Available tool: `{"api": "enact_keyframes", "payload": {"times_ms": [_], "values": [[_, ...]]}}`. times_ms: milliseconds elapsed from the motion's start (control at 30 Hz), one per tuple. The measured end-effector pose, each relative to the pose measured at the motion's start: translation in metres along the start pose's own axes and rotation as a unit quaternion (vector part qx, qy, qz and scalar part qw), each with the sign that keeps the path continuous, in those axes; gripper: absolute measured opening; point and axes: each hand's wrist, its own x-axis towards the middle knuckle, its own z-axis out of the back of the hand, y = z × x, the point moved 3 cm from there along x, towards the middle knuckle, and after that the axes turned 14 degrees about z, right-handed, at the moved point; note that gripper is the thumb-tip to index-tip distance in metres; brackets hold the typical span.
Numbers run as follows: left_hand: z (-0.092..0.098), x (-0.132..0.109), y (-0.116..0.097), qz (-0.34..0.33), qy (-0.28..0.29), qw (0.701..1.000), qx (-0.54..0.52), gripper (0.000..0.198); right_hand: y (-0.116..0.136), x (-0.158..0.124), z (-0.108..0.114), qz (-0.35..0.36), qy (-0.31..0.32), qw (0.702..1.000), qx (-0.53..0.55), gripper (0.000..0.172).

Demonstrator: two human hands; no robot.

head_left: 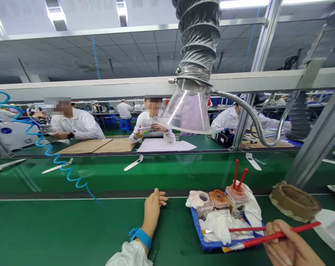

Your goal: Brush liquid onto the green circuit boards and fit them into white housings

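Observation:
My left hand (154, 204) rests on the green bench near its far edge, holding nothing, its fingers loosely stretched out. A blue band (142, 236) circles that wrist. At the lower right, my right hand (286, 242) is closed round a red-handled paintbrush (253, 241), whose bristles point left past the front rim of a blue tray (196, 225). Inside the tray a second paintbrush (247, 229) lies across crumpled white cloth (218, 223). Small jars stand at the tray's back, among them an orange-rimmed jar (219, 198) and a jar (236, 201) with two red handles upright in it.
A clear extraction hood (186, 111) hangs over the bench on a ribbed duct. Beyond lies a green belt with flat white parts (133, 163). A brown tape roll (294, 201) and a white piece (332, 229) are at right. A coiled blue hose (57, 159) dangles left. Co-workers sit opposite.

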Motion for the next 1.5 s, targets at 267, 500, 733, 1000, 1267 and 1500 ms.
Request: {"api": "enact_keyframes", "payload": {"times_ms": [267,500,733,1000,1267,1500], "values": [[0.003,0.013,0.008,0.021,-0.009,1.000,0.000,0.039,0.004,-0.007,-0.016,0.039,0.032,0.998,0.045,0.025],[0.002,0.011,0.006,0.025,0.015,0.999,0.038,0.042,0.006,-0.010,-0.019,0.037,0.051,0.995,0.072,0.023],[0.000,0.006,0.000,0.017,0.011,0.997,0.069,0.044,0.004,-0.009,-0.018,0.025,0.051,0.996,0.066,0.024],[0.004,-0.001,-0.001,-0.006,-0.047,0.996,0.075,0.054,0.004,-0.009,-0.014,0.002,0.050,0.998,0.049,0.024],[0.001,-0.002,-0.001,-0.014,-0.044,0.998,0.034,0.067,0.004,-0.009,-0.004,-0.016,0.035,0.999,0.017,0.022],[0.001,0.002,0.001,-0.010,-0.032,0.999,0.016,0.065,-0.002,-0.002,0.009,-0.027,0.014,1.000,-0.001,0.021]]}}
